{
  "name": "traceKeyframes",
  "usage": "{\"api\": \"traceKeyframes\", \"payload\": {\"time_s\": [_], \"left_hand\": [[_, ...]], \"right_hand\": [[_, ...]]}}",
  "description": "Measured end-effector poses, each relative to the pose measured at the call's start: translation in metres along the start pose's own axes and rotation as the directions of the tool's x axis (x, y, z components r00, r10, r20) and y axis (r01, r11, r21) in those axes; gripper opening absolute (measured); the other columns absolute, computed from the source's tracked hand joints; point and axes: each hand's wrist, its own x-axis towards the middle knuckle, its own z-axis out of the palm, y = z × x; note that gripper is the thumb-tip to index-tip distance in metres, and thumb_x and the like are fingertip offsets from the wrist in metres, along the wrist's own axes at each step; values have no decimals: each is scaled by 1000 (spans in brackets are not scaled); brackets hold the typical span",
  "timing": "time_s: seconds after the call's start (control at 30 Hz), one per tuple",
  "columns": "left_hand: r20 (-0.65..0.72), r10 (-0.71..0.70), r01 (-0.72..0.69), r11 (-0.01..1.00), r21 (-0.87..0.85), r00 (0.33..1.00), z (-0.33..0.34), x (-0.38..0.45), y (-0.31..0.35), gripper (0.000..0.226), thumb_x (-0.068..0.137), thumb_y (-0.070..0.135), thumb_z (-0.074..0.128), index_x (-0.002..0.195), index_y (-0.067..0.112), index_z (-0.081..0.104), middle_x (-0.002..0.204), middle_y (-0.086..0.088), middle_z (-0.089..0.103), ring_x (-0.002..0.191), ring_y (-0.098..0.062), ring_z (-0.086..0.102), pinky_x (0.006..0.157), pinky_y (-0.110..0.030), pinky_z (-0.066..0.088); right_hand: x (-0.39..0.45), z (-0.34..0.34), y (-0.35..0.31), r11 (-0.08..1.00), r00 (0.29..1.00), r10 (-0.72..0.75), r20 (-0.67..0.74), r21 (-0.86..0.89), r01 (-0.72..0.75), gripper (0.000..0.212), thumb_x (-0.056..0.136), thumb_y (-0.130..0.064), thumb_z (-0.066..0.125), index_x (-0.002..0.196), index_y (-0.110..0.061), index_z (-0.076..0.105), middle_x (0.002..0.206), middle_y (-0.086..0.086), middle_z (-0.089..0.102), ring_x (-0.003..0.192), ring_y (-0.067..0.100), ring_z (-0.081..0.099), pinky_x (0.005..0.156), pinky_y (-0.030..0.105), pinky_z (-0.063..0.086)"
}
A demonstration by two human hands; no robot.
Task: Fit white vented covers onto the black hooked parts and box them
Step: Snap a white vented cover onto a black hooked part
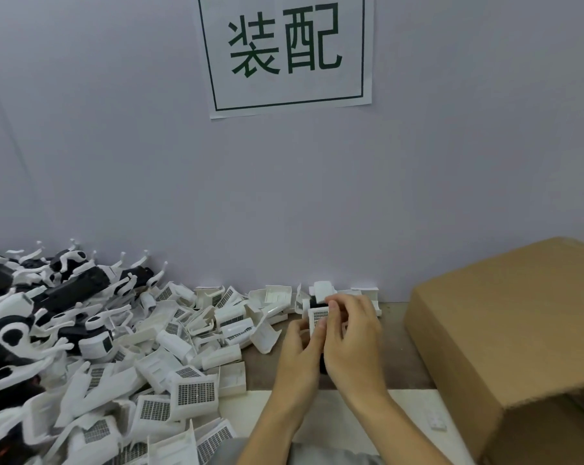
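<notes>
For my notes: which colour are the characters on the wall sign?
Dark green on white paper, with a thin green border around the sign; the head view shows it clearly.

Pale grey wall (116, 146) with green-lettered paper sign (285, 52); tabletop (394, 347) perhaps brown.

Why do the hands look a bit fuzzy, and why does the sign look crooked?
In the head view, the left hand and right hand are softly blurred around the white vented cover; the wide-angle lens tilts the sign and bends the cardboard box; lighting is even, without glare.
</notes>
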Motion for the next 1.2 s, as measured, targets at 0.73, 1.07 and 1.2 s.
{"api": "traceKeyframes", "payload": {"time_s": [0.73, 1.07, 1.2], "left_hand": [[-125, 68, -74, 996, -44, 990, -6, 8, -6, 19, 101, 24, 57, 112, 14, 70, 100, 1, 77, 97, -13, 72, 90, -34, 57], [-184, 155, -132, 982, 133, 971, -6, 11, -9, 11, 101, 20, 58, 103, 18, 68, 94, -1, 75, 91, -18, 72, 81, -37, 59], [-192, 145, -128, 987, 99, 971, -7, 14, -11, 12, 99, 26, 60, 101, 20, 70, 91, 3, 77, 88, -11, 72, 75, -26, 55]], "right_hand": [[6, -7, 8, 641, 789, 350, 505, 486, -594, 23, 103, -13, 51, 108, -13, 74, 99, 5, 78, 95, 19, 75, 74, 27, 59], [6, -5, 10, 725, 807, 411, 424, 385, -572, 21, 99, -12, 59, 94, -25, 74, 92, -7, 78, 91, 12, 74, 81, 31, 59], [3, -3, 9, 760, 841, 393, 372, 384, -525, 19, 98, -16, 60, 96, -25, 76, 93, -5, 78, 92, 15, 74, 85, 38, 59]]}}
